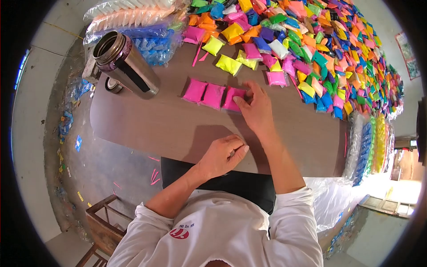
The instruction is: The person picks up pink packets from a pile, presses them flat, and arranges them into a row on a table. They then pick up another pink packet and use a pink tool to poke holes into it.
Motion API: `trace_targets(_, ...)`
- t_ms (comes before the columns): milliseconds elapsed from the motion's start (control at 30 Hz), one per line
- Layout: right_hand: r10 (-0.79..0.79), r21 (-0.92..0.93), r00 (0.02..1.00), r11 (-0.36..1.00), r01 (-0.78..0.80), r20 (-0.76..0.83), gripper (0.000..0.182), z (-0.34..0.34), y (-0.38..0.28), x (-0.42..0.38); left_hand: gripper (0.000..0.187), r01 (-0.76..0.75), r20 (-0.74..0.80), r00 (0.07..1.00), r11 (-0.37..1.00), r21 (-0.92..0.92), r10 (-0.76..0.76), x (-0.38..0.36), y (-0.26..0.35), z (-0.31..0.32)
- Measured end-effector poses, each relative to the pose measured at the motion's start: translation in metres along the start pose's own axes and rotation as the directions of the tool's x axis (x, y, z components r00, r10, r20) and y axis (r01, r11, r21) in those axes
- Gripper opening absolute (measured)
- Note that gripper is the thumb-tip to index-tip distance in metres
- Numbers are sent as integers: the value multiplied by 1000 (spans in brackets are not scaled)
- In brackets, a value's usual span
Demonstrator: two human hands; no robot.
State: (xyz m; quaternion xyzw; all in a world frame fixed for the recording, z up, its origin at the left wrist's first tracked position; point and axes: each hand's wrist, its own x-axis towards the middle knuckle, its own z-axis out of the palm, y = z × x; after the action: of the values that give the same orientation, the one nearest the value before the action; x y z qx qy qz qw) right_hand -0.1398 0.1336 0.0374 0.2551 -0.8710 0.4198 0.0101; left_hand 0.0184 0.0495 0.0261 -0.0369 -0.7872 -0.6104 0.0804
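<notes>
Three bright pink packets lie side by side in a row on the brown table: a left pink packet (pixel 195 91), a middle pink packet (pixel 213 96) and a right pink packet (pixel 232 98). My right hand (pixel 257 109) grips the right end of the row, thumb and fingers closed at the edge of the right packet. Nearer to my body, my left hand (pixel 221 156) hovers over the table's front edge with its fingers curled in. Whatever the left hand may hold is hidden by the fingers. Yellow packets (pixel 228 65) lie just beyond the row.
A large heap of colourful packets (pixel 307 49) covers the far right of the table (pixel 147 120). At the left stands an open steel flask (pixel 129 66) beside its lid (pixel 113 85). Bagged packet strips (pixel 153 44) lie behind it. A wooden stool (pixel 104 218) stands at lower left.
</notes>
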Motion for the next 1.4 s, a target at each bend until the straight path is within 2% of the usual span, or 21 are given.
trace_targets(67, 30, -36, 999, 999, -32, -43, 31, -5, -11, -6, 20, 4, 9, 1000, 1000, -3, -4, 0, 2, -1)
trace_targets(167, -59, 142, 995, 989, 47, 81, 26, 4, 9, -10, 19, 41, 32, 999, 999, -2, -41, 1, 7, -4)
trace_targets(267, -81, 128, 994, 989, 71, 70, 17, 9, 10, -11, 18, 43, 42, 998, 999, -1, -43, 3, 6, -3)
trace_targets(367, -108, 64, 991, 993, 103, 81, 17, 6, 7, -9, 18, 40, 47, 998, 999, -7, -40, 3, 7, -3)
trace_targets(467, -33, 203, 987, 979, 1, 157, 16, -3, 8, -3, 18, 1, 24, 1000, 1000, 3, -1, 3, 4, -1)
trace_targets(567, -171, 42, 985, 984, 171, -5, 19, -13, 13, 14, 18, -32, -7, 999, 999, 1, 32, 1, 1, 1)
trace_targets(667, -193, -145, 967, 975, 170, -165, 25, -31, 10, 49, 17, 0, 17, 1000, 1000, 14, 0, -1, 2, -1)
trace_targets(767, -427, -482, 865, 835, 266, -262, 31, -40, 22, 86, 18, 22, 30, 999, 1000, 4, -22, 1, 6, -3)
trace_targets(867, -283, -571, 954, 801, 181, -95, 37, -36, 49, 107, 19, 15, 21, 1000, 1000, 13, -16, 1, 5, -2)
trace_targets(967, -292, -541, 954, 814, 212, -65, 42, -35, 67, 115, 20, 13, 6, 1000, 1000, 11, -13, -1, 5, -2)
trace_targets(1067, -331, -429, 921, 876, 220, -205, 44, -47, 52, 98, 21, 19, -3, 1000, 1000, 1, -19, -1, 4, -1)
trace_targets(1133, -198, -169, 970, 970, 174, -141, 41, -62, 43, 75, 24, 12, -12, 1000, 1000, -6, -12, -2, 0, -1)
trace_targets(1200, -48, 77, 998, 996, 51, -36, 40, -76, 38, 45, 30, 48, 6, 999, 998, -35, -48, -3, -3, -2)
trace_targets(1267, 105, 282, 988, 950, -133, 110, 39, -86, 33, 11, 36, 69, 15, 998, 994, -87, -68, -4, -5, -3)
trace_targets(1333, 30, 488, 985, 866, -110, 169, 43, -89, 30, -23, 43, 72, 13, 997, 984, -161, -71, -2, -4, -2)
trace_targets(1367, -9, 585, 982, 804, -106, 190, 45, -90, 28, -39, 47, 9, -56, 998, 981, -193, -20, -1, -5, 2)
trace_targets(1400, -10, 586, 971, 799, -135, 238, 47, -93, 25, -53, 48, 20, -38, 999, 977, -214, -29, -2, -9, 4)
